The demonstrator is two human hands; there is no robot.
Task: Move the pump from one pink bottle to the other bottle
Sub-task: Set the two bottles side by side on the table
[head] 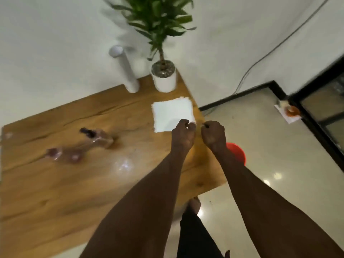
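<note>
Both hands [183, 134] [213, 135] curled w/ arms outstretched.

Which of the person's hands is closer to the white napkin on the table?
The left hand. Its fingertips are at the near corner of the white napkin, seemingly touching it. The right hand is curled just past the napkin's right side, near the table edge.

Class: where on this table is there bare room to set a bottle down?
Bare wood lies nearest the person, below the two pink bottles and left of the left hand. Another patch lies between bottles and white napkin. The far corner is crowded by potted plant and white cylinder.
</note>
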